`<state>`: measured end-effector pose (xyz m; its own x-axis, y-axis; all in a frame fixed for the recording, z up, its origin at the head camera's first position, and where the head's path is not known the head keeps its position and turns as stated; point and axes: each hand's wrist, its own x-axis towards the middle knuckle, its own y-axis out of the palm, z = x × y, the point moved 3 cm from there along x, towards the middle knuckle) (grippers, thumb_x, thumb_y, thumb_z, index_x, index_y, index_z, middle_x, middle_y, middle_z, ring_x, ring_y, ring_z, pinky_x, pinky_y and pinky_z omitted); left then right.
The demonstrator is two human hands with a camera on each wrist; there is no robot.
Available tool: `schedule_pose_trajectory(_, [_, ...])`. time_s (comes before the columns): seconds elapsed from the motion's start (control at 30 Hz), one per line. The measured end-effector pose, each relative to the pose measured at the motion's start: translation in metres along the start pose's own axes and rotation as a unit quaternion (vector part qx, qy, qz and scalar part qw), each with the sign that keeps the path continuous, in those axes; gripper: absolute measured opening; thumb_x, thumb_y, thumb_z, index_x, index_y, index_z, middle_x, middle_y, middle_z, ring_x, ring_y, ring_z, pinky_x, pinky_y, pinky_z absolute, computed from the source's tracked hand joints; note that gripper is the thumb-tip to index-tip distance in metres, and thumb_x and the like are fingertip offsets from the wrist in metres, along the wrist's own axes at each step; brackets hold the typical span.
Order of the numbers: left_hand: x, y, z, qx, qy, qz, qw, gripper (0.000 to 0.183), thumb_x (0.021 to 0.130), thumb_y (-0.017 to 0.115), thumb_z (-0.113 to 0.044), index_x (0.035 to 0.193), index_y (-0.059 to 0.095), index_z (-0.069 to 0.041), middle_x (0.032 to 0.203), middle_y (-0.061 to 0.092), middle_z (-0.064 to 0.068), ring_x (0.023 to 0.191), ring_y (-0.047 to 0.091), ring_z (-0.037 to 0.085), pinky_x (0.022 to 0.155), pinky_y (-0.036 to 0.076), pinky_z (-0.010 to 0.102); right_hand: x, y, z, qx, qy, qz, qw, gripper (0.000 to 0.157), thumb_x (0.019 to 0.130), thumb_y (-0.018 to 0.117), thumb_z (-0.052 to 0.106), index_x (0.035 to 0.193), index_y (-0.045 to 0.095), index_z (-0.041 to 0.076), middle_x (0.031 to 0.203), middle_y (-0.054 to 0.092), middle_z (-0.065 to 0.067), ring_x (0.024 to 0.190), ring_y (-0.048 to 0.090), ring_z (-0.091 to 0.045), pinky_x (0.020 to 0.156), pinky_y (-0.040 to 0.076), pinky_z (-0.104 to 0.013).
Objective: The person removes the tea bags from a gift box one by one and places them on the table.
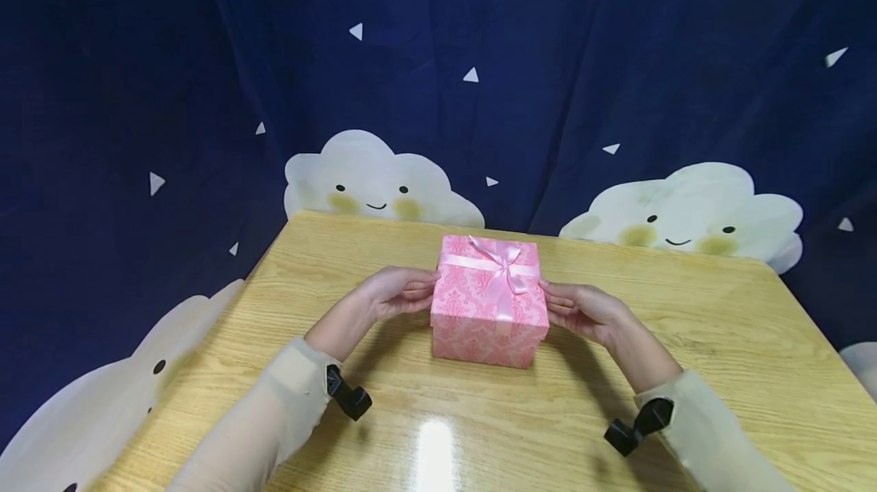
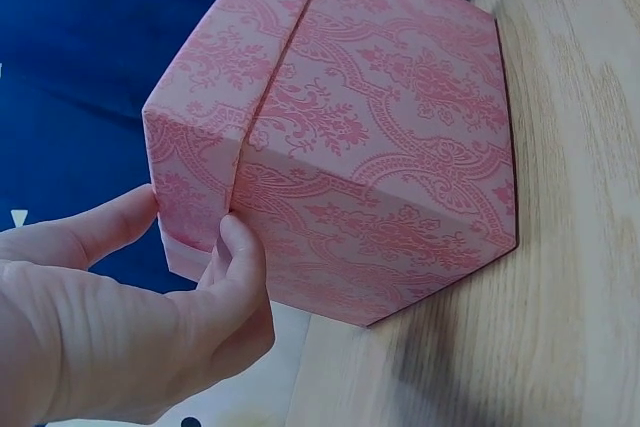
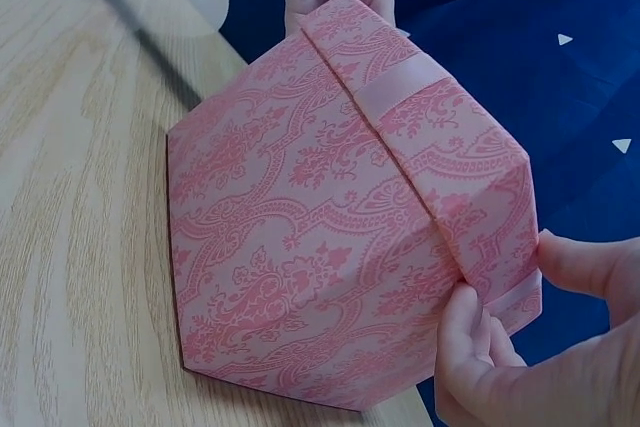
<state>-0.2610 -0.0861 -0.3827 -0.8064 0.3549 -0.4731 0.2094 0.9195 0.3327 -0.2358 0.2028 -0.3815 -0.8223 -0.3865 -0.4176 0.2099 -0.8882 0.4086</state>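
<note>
A pink gift box (image 1: 483, 340) with a damask pattern stands on the table. Its lid (image 1: 462, 298) is on, with a pale pink ribbon (image 1: 473, 261) tied in a bow on top. My left hand (image 1: 400, 292) grips the lid's left side, one digit at its top edge and a fingertip at the seam under its rim, as the left wrist view shows. On the opposite side my right hand (image 3: 545, 357) pinches the lid in the same way, at the top edge and the rim. The inside of the box is hidden.
A light wooden table (image 1: 384, 431) extends around the box. Behind it hangs a dark blue curtain (image 1: 425, 96) with white triangles and smiling clouds. Each sleeve has a black wrist camera (image 1: 349, 394) on it.
</note>
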Motion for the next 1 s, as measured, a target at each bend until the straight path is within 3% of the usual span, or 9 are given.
schedule_pose_trajectory(0.5, [-0.003,0.004,-0.007,-0.015,0.004,0.003,0.9999,0.017,0.095,0.053,-0.003,0.08,0.062,-0.006,0.083,0.062,0.004,0.076,0.061,0.01,0.069,0.058,0.015,-0.004,0.002,0.006,0.004,-0.002,0.008,1.0,0.017,0.095,0.056,0.008,0.086,0.07,0.011,0.085,0.073,-0.001,0.083,0.069,-0.007,0.079,0.06,-0.021])
schedule_pose_trajectory(1.0, [-0.008,0.005,-0.013,-0.008,0.009,-0.009,0.9999,0.009,0.094,0.054,-0.003,0.089,0.061,-0.004,0.091,0.061,0.007,0.081,0.061,0.012,0.071,0.058,0.015,-0.007,0.006,0.012,-0.033,-0.011,0.005,0.999,0.019,0.096,0.055,0.01,0.086,0.071,0.013,0.084,0.074,0.002,0.083,0.069,-0.005,0.078,0.06,-0.021])
